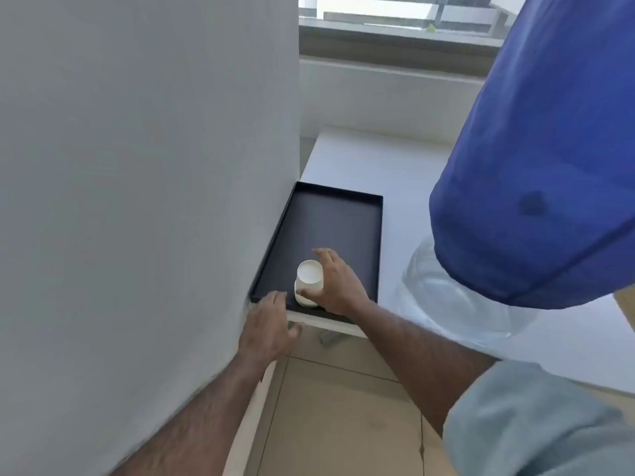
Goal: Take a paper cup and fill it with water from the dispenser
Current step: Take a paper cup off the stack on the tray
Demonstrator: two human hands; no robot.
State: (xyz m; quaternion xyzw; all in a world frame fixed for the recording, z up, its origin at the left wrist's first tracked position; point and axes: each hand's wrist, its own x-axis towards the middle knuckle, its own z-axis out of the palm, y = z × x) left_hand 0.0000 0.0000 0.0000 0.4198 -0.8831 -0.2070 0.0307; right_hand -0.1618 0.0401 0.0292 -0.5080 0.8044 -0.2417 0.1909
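A white paper cup [309,273] stands upright near the front edge of a black tray [330,225]; it looks stacked on another cup below it. My right hand [338,283] wraps around the cup from the right, thumb in front and fingers behind. My left hand [269,324] hovers open at the tray's front left corner, fingers spread, holding nothing. The dispenser's big blue water bottle [539,166] fills the upper right, with its clear neck [443,304] below it.
The tray lies on a white counter [405,166] beside a grey wall [137,201] on the left. A window sill [395,49] runs along the back. Beige floor tiles [343,407] show below the counter edge.
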